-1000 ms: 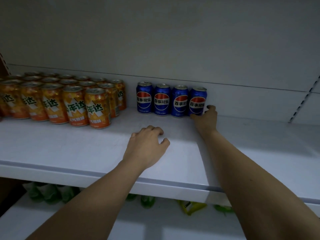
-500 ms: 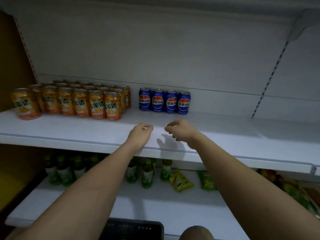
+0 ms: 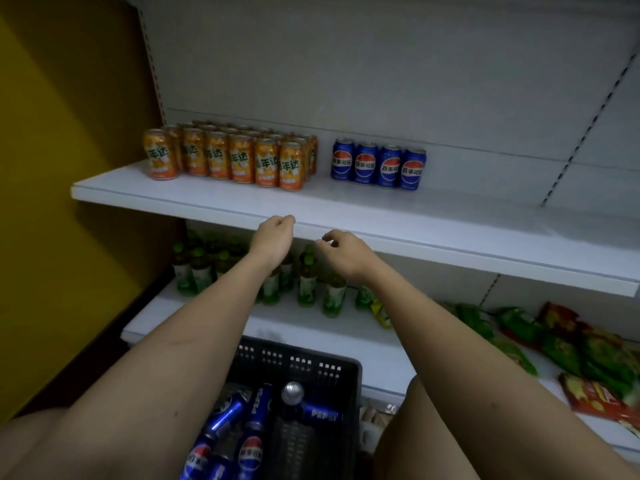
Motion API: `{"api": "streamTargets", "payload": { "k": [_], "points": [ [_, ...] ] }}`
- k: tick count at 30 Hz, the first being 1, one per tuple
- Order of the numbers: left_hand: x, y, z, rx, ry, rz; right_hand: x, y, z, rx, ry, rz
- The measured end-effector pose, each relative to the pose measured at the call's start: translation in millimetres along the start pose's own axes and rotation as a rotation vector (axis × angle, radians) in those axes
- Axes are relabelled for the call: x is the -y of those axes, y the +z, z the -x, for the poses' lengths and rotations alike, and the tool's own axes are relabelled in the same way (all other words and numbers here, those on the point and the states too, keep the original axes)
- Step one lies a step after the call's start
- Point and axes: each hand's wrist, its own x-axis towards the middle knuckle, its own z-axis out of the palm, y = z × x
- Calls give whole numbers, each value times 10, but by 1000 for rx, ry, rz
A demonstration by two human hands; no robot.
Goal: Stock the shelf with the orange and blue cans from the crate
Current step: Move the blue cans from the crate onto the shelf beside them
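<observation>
Both hands hang empty, fingers loosely curled, at the shelf edge. The blue cans lie on their sides in the crate directly below, nearer the left hand than the right hand.

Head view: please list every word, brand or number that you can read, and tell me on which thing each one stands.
"百事可乐": on the four blue cans standing on the shelf.
"PEPSI": on a blue can lying in the black crate, at.
"百事可乐": on another crate can.
Green characters on the orange cans: only "年达" reads clearly; the first character is unclear.
Green bottles and snack bags: print too blurred.
</observation>
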Motion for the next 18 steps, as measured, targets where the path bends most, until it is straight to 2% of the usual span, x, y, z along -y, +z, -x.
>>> {"api": "streamTargets", "payload": {
  "k": [4,8,12,18],
  "points": [
    [359,-10,276,8,-16,20,-22,450,164,56,-9,-38],
    [868,75,472,52,-102,2,-224,975,284,156,48,-47],
    [1474,168,590,76,-257,-37,-536,1497,359,267,172,-82],
    [2251,354,674,77,-470,62,-961,2110,415,363,304,-101]
  ]
}}
